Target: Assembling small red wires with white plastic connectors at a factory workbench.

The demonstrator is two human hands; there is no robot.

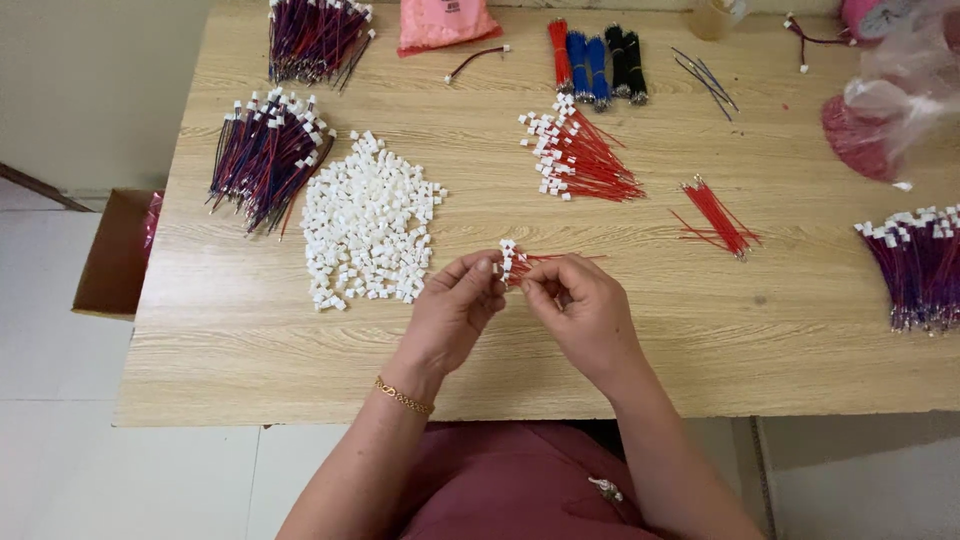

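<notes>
Both hands meet over the near middle of the wooden table (pixel 250 340). The left hand (pixel 452 312) pinches its fingertips closed on the white-plug end of a small bunch of red wires with connectors (pixel 515 262), and the right hand (pixel 585 310) closes thumb and forefinger on the same bunch just beside them; the red wire tails run out to the right beyond the fingers. A gold bracelet (pixel 404 397) sits on the left wrist. Just left of the left fingers lies a heap of loose white plastic connectors (pixel 368 220). Beyond the fingertips rests a pile of red wires already fitted with white plugs (pixel 580 155). Off to the right of the right fingers, well apart, lies a small bundle of bare red wires (pixel 718 218).
</notes>
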